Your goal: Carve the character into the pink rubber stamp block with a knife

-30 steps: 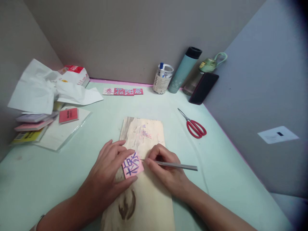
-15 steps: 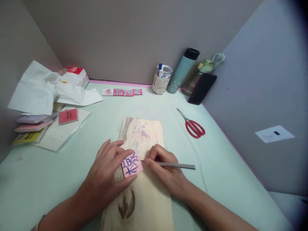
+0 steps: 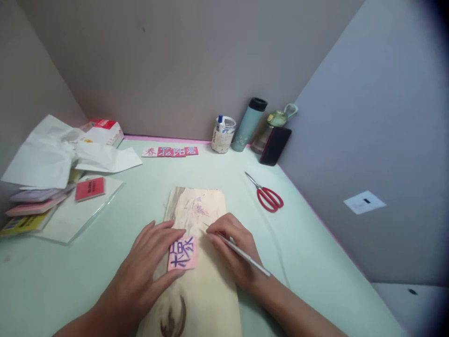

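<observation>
Flat on a wooden board (image 3: pixel 206 281) lies a pink square block (image 3: pixel 191 264) with a dark purple written character on its top. My left hand (image 3: pixel 143 262) pinches it from the left, fingertips at its upper edge and thumb along its lower edge. In my right hand (image 3: pixel 231 248) a slim silver carving knife (image 3: pixel 247 257) is held like a pen. Its fine tip points up-left over the board, apart from the block, and its handle slopes back across my wrist. Purple and pink marks (image 3: pixel 199 208) stain the board beyond my hands.
Red-handled scissors (image 3: pixel 267 196) lie to the right. Behind stand a pen jar (image 3: pixel 222 138), a blue bottle (image 3: pixel 249 126), a green-lidded bottle (image 3: pixel 277 117) and a leaning phone (image 3: pixel 276 146). Several character tiles (image 3: pixel 170 152) form a row. Papers (image 3: pixel 38 154) and colored packets (image 3: pixel 26 222) sit left.
The knife tip has come away from the block's right edge, and its handle has swung down toward me. My left hand has turned the block slightly. The whole view has shifted.
</observation>
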{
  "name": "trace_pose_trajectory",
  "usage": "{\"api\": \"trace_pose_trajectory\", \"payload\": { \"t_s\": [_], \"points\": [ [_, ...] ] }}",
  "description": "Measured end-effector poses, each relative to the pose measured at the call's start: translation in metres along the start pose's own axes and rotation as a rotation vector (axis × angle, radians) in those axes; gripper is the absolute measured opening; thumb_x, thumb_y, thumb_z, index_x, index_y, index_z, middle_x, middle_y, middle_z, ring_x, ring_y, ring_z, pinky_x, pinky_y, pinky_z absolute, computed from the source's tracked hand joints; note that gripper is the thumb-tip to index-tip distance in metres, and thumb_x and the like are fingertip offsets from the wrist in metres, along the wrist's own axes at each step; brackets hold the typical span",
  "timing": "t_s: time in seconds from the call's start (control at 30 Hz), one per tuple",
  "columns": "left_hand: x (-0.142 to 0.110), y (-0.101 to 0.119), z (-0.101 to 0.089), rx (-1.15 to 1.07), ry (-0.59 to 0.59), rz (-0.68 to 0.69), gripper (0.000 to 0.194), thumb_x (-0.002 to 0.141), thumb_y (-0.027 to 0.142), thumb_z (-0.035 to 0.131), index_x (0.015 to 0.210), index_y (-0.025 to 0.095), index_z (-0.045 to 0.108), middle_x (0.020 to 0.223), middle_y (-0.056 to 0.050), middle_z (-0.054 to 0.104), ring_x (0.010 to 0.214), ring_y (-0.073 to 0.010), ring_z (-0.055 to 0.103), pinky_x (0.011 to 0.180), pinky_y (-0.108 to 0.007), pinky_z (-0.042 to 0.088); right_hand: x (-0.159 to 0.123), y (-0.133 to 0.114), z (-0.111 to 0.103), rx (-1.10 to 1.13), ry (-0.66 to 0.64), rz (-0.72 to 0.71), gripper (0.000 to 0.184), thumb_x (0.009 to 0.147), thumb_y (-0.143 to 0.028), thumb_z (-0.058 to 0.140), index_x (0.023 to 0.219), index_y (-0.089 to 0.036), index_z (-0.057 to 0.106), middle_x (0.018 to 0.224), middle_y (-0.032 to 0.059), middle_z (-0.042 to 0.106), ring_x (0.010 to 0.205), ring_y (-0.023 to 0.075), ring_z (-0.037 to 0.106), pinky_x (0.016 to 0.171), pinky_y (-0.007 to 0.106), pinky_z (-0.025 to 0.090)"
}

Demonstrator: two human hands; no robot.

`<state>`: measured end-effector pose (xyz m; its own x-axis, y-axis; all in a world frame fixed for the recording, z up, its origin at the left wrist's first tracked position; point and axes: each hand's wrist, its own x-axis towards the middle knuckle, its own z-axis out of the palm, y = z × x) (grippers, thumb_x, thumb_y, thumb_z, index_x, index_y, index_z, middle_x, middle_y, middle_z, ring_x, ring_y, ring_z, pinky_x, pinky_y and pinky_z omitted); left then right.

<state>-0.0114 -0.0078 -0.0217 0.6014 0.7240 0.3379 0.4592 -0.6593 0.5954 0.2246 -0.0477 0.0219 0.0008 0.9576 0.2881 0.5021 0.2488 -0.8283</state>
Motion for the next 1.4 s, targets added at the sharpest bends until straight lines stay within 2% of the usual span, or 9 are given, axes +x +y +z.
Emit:
{"api": "trace_pose_trajectory", "payload": {
  "t_s": [0.13, 0.23, 0.37, 0.5, 0.63, 0.8, 0.97, 1.07, 1.4],
  "points": [
    [0.001, -0.004, -0.008, -0.032, 0.065, -0.063, 0.048, 0.098, 0.043, 0.058, 0.144, 0.032, 0.047, 0.145, -0.007, 0.057, 0.137, -0.0329, 0.051, 0.117, -0.052, 0.041, -0.002, 0.006, -0.005, -0.365, -0.01, -0.131, 0.023, 0.096, -0.01, 0.052, 0.108, -0.025, 0.064, 0.097, 0.0059, 0.061, 0.091, 0.0232, 0.061, 0.075, 0.033, 0.05],
    [0.003, -0.005, -0.013, -0.091, 0.087, -0.115, 0.051, 0.096, 0.043, 0.06, 0.144, 0.032, 0.048, 0.139, -0.007, 0.061, 0.125, -0.0316, 0.062, 0.095, -0.04, 0.061, -0.005, 0.007, 0.0, -0.637, -0.161, -0.172, 0.022, 0.093, -0.004, 0.055, 0.097, -0.025, 0.061, 0.095, 0.0053, 0.061, 0.085, 0.0237, 0.058, 0.071, 0.033, 0.049],
    [-0.001, -0.013, -0.007, -0.146, 0.046, -0.082, 0.053, 0.095, 0.041, 0.064, 0.145, 0.037, 0.047, 0.137, -0.003, 0.062, 0.123, -0.027, 0.064, 0.098, -0.034, 0.059, -0.005, -0.002, -0.001, -0.749, -0.288, -0.222, 0.021, 0.091, -0.001, 0.062, 0.097, -0.021, 0.06, 0.093, 0.0056, 0.063, 0.082, 0.0225, 0.057, 0.069, 0.032, 0.048],
    [-0.009, -0.024, 0.007, -0.167, 0.022, -0.045, 0.049, 0.095, 0.041, 0.063, 0.143, 0.041, 0.052, 0.139, -0.002, 0.062, 0.127, -0.0277, 0.059, 0.103, -0.038, 0.055, 0.011, -0.016, -0.026, -0.93, -0.369, -0.198, 0.025, 0.087, -0.001, 0.062, 0.105, -0.019, 0.064, 0.097, 0.0073, 0.069, 0.084, 0.0227, 0.061, 0.074, 0.034, 0.048],
    [-0.014, -0.028, 0.015, -0.181, 0.046, -0.046, 0.05, 0.095, 0.038, 0.063, 0.143, 0.041, 0.054, 0.141, -0.003, 0.061, 0.13, -0.0307, 0.053, 0.105, -0.042, 0.053, 0.06, -0.017, -0.068, -0.96, -0.269, -0.139, 0.022, 0.09, -0.003, 0.06, 0.102, -0.018, 0.071, 0.096, 0.0092, 0.073, 0.086, 0.0231, 0.066, 0.078, 0.035, 0.048],
    [-0.014, -0.026, 0.014, -0.22, 0.036, -0.069, 0.054, 0.091, 0.032, 0.067, 0.142, 0.042, 0.055, 0.14, -0.004, 0.06, 0.129, -0.0317, 0.053, 0.108, -0.046, 0.049, 0.161, 0.005, -0.1, -0.921, -0.074, -0.007, 0.015, 0.101, -0.021, 0.058, 0.111, -0.019, 0.07, 0.104, 0.0058, 0.075, 0.091, 0.0197, 0.07, 0.082, 0.034, 0.054],
    [-0.012, -0.032, 0.013, -0.244, -0.025, -0.071, 0.067, 0.081, 0.038, 0.076, 0.144, 0.039, 0.054, 0.139, -0.006, 0.06, 0.127, -0.0346, 0.055, 0.106, -0.049, 0.051, 0.253, 0.025, -0.095, -0.917, 0.059, 0.118, 0.028, 0.1, -0.033, 0.063, 0.124, -0.018, 0.064, 0.125, 0.009, 0.066, 0.105, 0.0233, 0.068, 0.089, 0.043, 0.059],
    [-0.011, -0.036, 0.014, -0.229, -0.019, -0.044, 0.06, 0.087, 0.044, 0.07, 0.144, 0.039, 0.052, 0.137, -0.005, 0.062, 0.125, -0.0327, 0.058, 0.104, -0.046, 0.053, 0.29, 0.031, -0.084, -0.926, 0.126, 0.166, 0.029, 0.101, -0.033, 0.063, 0.126, -0.019, 0.063, 0.128, 0.0096, 0.065, 0.107, 0.0237, 0.067, 0.09, 0.044, 0.059],
    [-0.005, -0.02, 0.006, -0.237, 0.056, -0.023, 0.049, 0.092, 0.051, 0.066, 0.139, 0.041, 0.056, 0.131, -0.002, 0.067, 0.121, -0.0282, 0.061, 0.102, -0.038, 0.054, 0.342, 0.053, -0.079, -0.905, 0.154, 0.278, 0.032, 0.1, -0.033, 0.064, 0.128, -0.018, 0.062, 0.13, 0.0099, 0.064, 0.109, 0.0247, 0.067, 0.091, 0.045, 0.058]
  ]
}}
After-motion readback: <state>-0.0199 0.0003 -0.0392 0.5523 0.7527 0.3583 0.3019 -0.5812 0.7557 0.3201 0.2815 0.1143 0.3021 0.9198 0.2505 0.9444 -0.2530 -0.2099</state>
